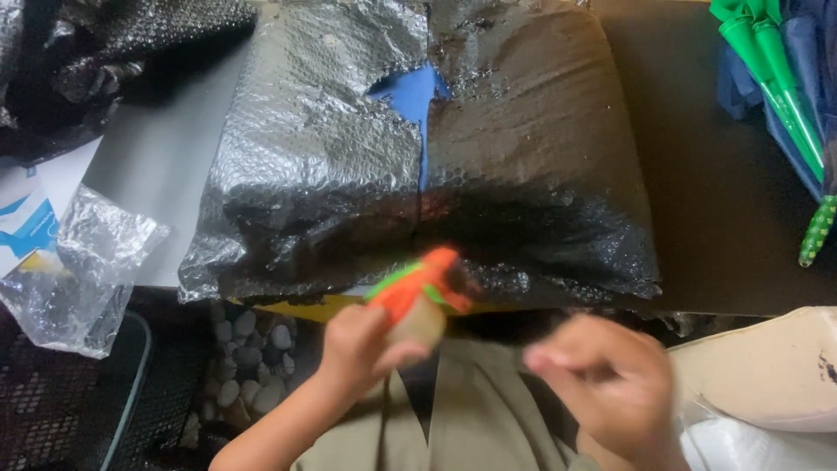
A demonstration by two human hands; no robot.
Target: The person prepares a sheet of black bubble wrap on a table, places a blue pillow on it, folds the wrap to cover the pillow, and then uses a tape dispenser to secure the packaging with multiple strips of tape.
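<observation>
My left hand (357, 349) grips a small orange object with green stripes and a beige base (421, 295), held just below the near edge of a large bundle wrapped in black bubble wrap (349, 157). A tear in the wrap shows something blue (411, 94) inside. My right hand (610, 384) is blurred, to the right of the orange object, fingers curled loosely, and I see nothing in it.
A clear crumpled plastic bag (83, 266) lies at the left edge of the table. More black wrap (96, 52) is piled top left. Green pointed items (785, 96) hang at the top right. A beige sack (767, 366) sits lower right.
</observation>
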